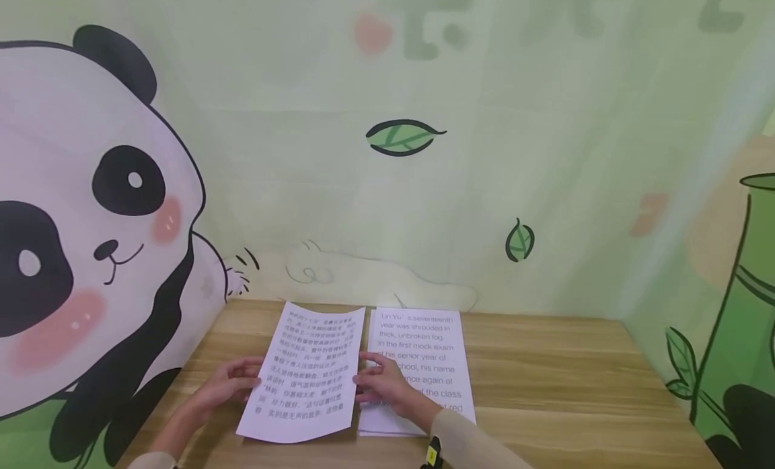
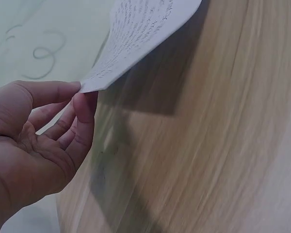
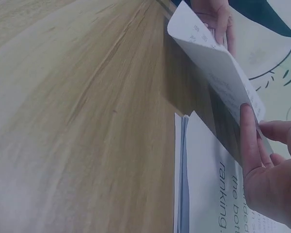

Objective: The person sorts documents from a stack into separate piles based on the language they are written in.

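A white sheet printed with Chinese text (image 1: 305, 375) is lifted off the wooden table (image 1: 545, 381), held by both hands. My left hand (image 1: 254, 378) pinches its left edge between thumb and forefinger (image 2: 83, 104); the sheet (image 2: 136, 34) rises away from it. My right hand (image 1: 366, 381) holds the right edge, a finger (image 3: 247, 131) laid along the sheet (image 3: 208, 53) and the thumb behind it. Under the right hand lies a stack of sheets with English text (image 1: 424, 348), its edges (image 3: 182, 184) fanned slightly.
The table sits in a corner of walls painted with a panda (image 1: 79, 227) on the left and bamboo (image 1: 745, 307) on the right. Bare wood stretches to the right of the stack (image 1: 575, 388).
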Available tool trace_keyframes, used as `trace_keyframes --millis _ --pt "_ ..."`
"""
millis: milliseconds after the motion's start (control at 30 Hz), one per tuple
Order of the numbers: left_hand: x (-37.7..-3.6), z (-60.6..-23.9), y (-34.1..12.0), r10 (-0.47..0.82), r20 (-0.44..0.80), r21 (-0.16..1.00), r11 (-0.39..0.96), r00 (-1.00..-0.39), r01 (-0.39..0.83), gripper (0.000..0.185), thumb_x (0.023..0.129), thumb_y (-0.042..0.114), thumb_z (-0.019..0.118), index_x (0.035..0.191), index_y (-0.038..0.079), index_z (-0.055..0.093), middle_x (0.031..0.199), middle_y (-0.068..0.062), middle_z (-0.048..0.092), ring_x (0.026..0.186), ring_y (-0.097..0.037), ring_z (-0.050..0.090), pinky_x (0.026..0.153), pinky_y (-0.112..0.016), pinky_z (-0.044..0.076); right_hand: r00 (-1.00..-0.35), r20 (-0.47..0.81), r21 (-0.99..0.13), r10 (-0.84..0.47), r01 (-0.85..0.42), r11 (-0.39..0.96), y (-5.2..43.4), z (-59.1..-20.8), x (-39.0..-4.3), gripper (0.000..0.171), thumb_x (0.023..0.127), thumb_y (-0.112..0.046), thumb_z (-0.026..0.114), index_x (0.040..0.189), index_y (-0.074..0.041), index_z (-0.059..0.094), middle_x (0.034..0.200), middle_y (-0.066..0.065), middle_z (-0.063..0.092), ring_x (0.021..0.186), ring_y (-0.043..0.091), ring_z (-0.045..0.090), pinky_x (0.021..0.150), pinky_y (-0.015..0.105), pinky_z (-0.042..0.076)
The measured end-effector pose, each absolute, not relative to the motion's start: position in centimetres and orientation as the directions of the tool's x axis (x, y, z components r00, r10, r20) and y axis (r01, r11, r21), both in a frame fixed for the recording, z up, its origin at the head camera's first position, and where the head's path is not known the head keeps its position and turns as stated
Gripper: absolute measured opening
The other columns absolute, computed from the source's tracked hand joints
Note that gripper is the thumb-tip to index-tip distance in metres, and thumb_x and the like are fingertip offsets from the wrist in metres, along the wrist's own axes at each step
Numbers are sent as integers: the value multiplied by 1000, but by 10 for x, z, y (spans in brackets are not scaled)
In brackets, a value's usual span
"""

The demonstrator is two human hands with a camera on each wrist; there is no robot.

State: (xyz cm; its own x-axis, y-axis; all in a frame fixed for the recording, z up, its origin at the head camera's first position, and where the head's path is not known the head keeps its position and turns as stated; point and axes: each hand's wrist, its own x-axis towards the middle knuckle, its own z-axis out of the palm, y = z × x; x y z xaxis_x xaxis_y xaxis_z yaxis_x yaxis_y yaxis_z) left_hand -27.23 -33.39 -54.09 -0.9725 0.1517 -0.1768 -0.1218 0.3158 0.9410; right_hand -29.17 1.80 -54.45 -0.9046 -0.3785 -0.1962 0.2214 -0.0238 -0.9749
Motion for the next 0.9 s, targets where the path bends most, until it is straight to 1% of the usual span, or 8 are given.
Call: trace_keyframes --millis 100,267,400,633,800,900 --pt "-273 -543 -337 159 -183 938 323 -970 -124 57 94 5 65 143 -14 43 110 -10 71 88 -14 66 69 -28 55 -913 -194 -977 -359 212 -11 14 -546 -292 61 91 4 67 147 6 44 100 18 72 80 18 74 76 40 65" --pt "-275 -546 -339 94 -205 919 362 -974 -158 56 94 3 67 143 -11 46 106 -10 68 86 -16 64 68 -28 56 -933 -183 -982 -311 185 25 6 -548 -294 56 89 7 67 141 11 48 97 23 73 72 18 74 70 39 65" --pt "-279 -547 -340 49 -211 902 395 -976 -175 55 93 3 66 143 -12 47 104 -12 67 83 -16 64 66 -28 57 -938 -188 -982 -293 181 50 2 -549 -296 56 89 8 67 141 11 49 98 27 73 71 19 75 69 40 65" --pt "-284 -544 -337 -17 -196 864 471 -980 -181 50 92 0 66 138 -12 51 96 -11 66 77 -17 62 61 -27 56 -930 -239 -971 -278 224 84 -2 -550 -302 58 89 6 67 144 8 48 94 22 74 66 15 71 69 37 65" --pt "-286 -543 -336 -59 -184 846 499 -981 -189 47 92 -2 66 135 -13 53 93 -11 64 74 -16 61 58 -26 54 -916 -261 -965 -304 248 81 -3 -550 -304 60 90 6 66 147 7 45 94 21 74 67 14 70 71 37 65" --pt "-288 -545 -338 -70 -172 843 507 -983 -183 45 93 -1 66 135 -13 54 94 -12 65 74 -16 61 58 -26 53 -910 -254 -967 -327 246 65 -3 -547 -305 62 91 7 65 148 8 42 97 22 73 69 15 70 73 39 65"
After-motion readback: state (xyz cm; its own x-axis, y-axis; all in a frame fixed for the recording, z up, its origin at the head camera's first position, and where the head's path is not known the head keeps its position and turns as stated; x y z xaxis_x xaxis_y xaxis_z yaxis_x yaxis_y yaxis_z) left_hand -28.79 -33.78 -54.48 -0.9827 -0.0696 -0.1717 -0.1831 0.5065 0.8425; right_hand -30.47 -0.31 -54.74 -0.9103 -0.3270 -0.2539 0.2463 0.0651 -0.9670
